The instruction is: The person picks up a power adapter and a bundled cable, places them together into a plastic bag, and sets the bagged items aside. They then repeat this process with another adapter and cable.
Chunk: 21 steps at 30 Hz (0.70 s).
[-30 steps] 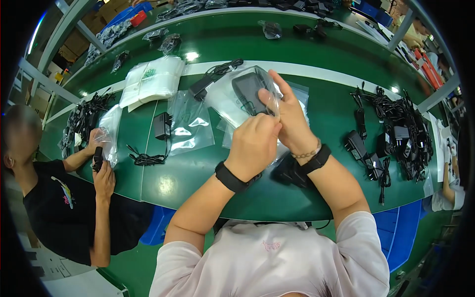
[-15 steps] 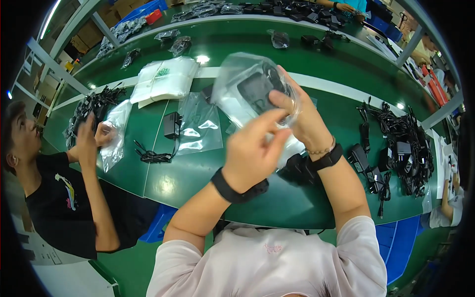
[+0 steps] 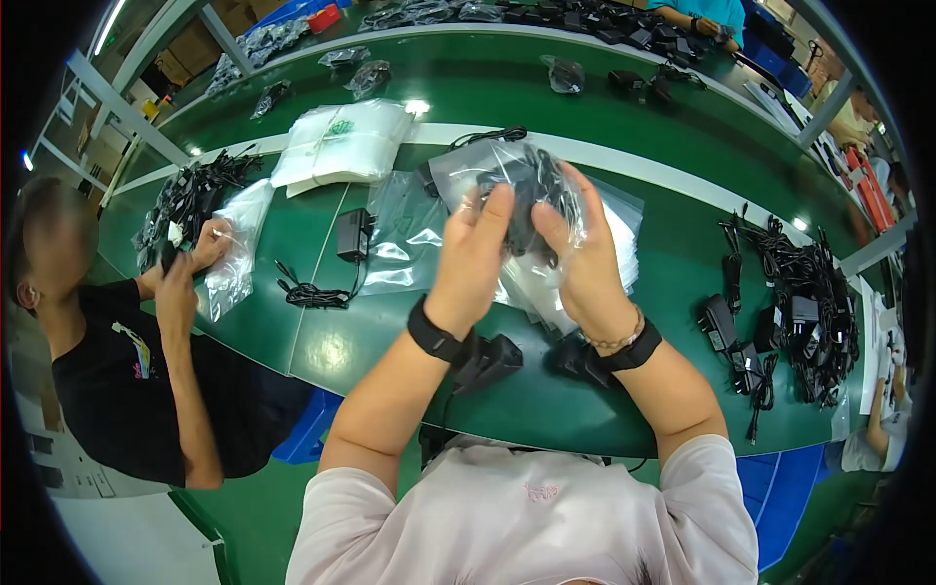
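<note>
Between my two hands is a clear plastic bag [image 3: 502,166] with a black power adapter and its coiled cable inside. My left hand [image 3: 470,258] grips the bag's left side, thumb over the front. My right hand [image 3: 592,263] holds its right side, fingers wrapped behind and thumb in front. Beneath them lie loose clear bags [image 3: 622,229], partly covered. Black adapters [image 3: 490,361] rest on the table by my wrists. To the left, another adapter [image 3: 353,236] with a bundled cable [image 3: 317,294] lies beside a flat empty bag [image 3: 400,249].
A banded stack of clear bags [image 3: 341,146] lies beyond my left hand. Adapters and cables are heaped at the right [image 3: 804,312]. At left a co-worker [image 3: 127,361] handles a bag near a cable pile [image 3: 190,200]. Bagged adapters [image 3: 564,75] dot the far green surface.
My left hand has moved up from the bag's lower edge to grip its left side. The bag now sits lower, between both hands. The co-worker's hands have shifted.
</note>
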Available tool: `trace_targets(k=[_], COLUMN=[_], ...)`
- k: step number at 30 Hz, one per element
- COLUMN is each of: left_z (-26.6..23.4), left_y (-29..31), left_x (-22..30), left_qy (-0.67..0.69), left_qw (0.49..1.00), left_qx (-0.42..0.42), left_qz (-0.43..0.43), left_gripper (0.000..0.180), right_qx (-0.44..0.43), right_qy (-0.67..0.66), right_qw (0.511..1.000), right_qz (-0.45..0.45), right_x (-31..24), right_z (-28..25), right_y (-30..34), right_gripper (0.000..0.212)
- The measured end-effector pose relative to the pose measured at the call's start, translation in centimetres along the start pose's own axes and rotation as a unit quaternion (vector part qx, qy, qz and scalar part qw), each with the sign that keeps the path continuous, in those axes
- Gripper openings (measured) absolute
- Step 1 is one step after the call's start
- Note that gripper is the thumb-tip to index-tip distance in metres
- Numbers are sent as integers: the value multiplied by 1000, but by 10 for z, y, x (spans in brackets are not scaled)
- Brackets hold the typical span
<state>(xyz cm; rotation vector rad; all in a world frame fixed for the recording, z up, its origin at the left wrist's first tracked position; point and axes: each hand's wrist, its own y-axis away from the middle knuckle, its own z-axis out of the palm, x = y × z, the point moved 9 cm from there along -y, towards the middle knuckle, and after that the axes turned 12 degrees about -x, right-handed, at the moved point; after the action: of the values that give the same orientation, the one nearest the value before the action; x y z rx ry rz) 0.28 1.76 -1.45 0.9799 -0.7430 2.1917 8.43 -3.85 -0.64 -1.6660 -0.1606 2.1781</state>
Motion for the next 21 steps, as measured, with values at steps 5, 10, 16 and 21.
trace_targets(k=[5, 10, 16, 21], left_z=[-1, -27, -24, -32], left_y=[3, 6, 16, 26], left_x=[-22, -12, -31, -44], left_qy=[-55, -85, 25, 21], left_qw=[998, 993, 978, 982], left_qx=[-3, -42, -88, -67], left_qz=[19, -65, -185, -176], left_gripper=[34, 33, 42, 42], right_qx=[21, -121, -257, -254], right_qy=[113, 256, 314, 339], right_qw=[991, 958, 911, 903], right_qz=[-63, 40, 76, 77], right_x=[-1, -10, 15, 16], right_z=[-2, 10, 22, 25], right_y=[-4, -7, -1, 0], right_gripper=[59, 71, 77, 81])
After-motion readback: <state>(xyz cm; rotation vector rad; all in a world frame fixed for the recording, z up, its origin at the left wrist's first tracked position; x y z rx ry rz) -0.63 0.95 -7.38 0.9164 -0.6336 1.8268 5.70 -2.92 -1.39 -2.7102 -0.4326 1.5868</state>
